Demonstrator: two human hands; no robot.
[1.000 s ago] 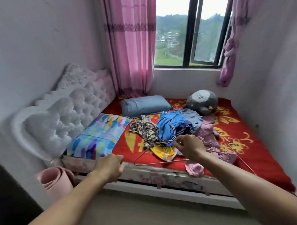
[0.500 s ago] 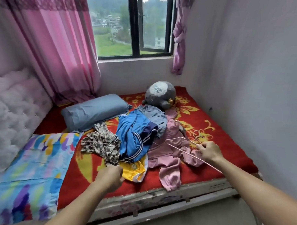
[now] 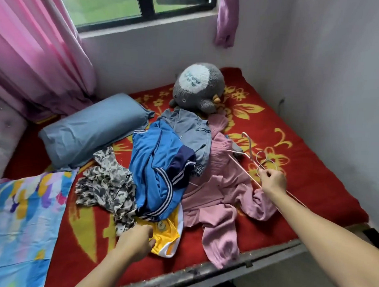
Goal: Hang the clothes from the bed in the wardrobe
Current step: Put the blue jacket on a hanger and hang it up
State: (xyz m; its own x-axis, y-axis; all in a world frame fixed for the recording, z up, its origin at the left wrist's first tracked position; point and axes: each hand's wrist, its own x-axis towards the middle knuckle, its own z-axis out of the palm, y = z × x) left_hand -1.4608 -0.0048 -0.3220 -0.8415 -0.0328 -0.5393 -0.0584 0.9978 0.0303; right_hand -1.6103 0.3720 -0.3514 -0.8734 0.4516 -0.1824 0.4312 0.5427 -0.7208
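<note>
- Clothes (image 3: 162, 170) lie heaped on the middle of the bed (image 3: 273, 252), between the blue pillow (image 3: 92, 129) and a bare strip of red blanket (image 3: 312, 179) by the right wall.
- Left grip (image 3: 135, 241) pinches the yellow garment (image 3: 167, 237) at the pile's near edge.
- Right grip (image 3: 272, 181) pinches thin wire hangers (image 3: 249, 153) just right of the pile.
- Pink garment (image 3: 217, 187) has one sleeve drooping over the bed's front edge.
</note>
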